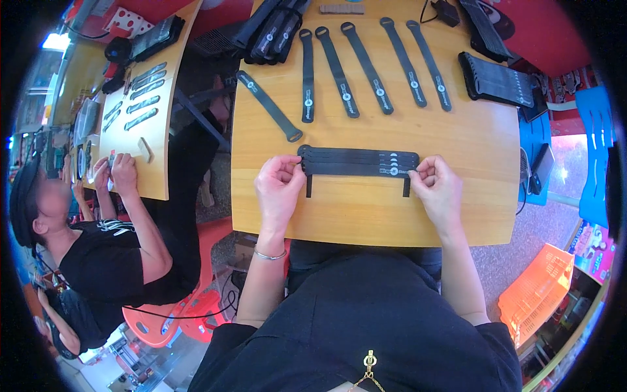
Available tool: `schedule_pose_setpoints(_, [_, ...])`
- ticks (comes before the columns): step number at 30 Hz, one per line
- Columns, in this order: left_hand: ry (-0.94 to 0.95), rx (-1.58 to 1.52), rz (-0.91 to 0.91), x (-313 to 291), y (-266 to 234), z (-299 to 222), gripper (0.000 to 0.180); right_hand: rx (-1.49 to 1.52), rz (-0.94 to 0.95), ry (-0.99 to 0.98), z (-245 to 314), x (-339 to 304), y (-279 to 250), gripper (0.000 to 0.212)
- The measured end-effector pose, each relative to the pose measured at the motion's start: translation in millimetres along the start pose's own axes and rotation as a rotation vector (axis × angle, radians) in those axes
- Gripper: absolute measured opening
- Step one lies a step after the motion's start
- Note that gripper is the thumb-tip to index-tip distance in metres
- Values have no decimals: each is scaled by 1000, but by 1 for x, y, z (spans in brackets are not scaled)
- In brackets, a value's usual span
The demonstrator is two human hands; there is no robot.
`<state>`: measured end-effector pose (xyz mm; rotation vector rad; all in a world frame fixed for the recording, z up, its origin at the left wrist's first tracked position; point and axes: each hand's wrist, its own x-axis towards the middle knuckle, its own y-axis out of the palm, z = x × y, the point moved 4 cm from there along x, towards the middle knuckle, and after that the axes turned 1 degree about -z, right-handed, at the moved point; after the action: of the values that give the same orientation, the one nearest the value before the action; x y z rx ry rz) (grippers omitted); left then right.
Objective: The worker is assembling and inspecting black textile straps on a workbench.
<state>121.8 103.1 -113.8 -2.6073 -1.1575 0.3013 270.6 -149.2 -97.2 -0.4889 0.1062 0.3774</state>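
A fanned stack of black hook-and-loop straps (pixel 353 161) lies crosswise on the wooden table in front of me. My left hand (pixel 279 186) pinches its left end, where the rounded tips overlap. At the right end, my right hand (pixel 439 191) is closed, thumb and fingertips on the lowest strap's edge. Two narrow black strips, a left one (pixel 309 187) and a right one (pixel 406 188), stick out below the stack toward me; their upper parts are hidden under it. Beyond it lie several loose slotted straps (pixel 368 69), roughly side by side, and one slanted strap (pixel 269 104) at left.
Piled black straps (pixel 271 31) sit at the table's far left, and a strap bundle (pixel 496 80) at the right edge. A wooden block (pixel 342 9) and a black adapter (pixel 446 12) lie at the back. A co-worker sits at the left table (pixel 153 176). An orange basket (pixel 537 294) stands right.
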Motion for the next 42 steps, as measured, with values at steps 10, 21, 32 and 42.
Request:
schedule_pose_setpoints(10, [170, 150, -50, -3, -2, -10, 14, -79, 5, -81, 7, -4, -1, 12])
schedule_pose_setpoints(21, [238, 119, -99, -23, -3, -29, 16, -77, -41, -160, 4, -10, 1, 9])
schedule_pose_setpoints(32, [808, 693, 478, -76, 64, -70, 54, -108, -42, -229, 1, -13, 0, 9])
schedule_pose_setpoints(42, [809, 877, 493, -76, 72, -54, 70, -252, -47, -335, 9, -24, -7, 13])
